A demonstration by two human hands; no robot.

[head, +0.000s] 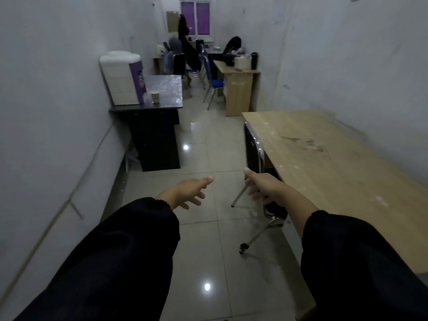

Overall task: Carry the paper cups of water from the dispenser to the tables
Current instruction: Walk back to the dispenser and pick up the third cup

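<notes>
A white and purple water dispenser [122,77] stands on a dark table [162,105] against the left wall, some way ahead. One paper cup [155,97] sits upright on that table just right of the dispenser. My left hand [185,192] and my right hand [261,187] are stretched out in front of me over the tiled floor, both with fingers apart and holding nothing. A long light wooden table [324,172] runs along the right wall beside my right arm.
A black chair [253,151] with metal legs is tucked at the near wooden table. Farther back stand a smaller wooden desk [238,89], blue chairs [213,83] and cluttered desks under a window. The tiled aisle [203,144] runs between the tables.
</notes>
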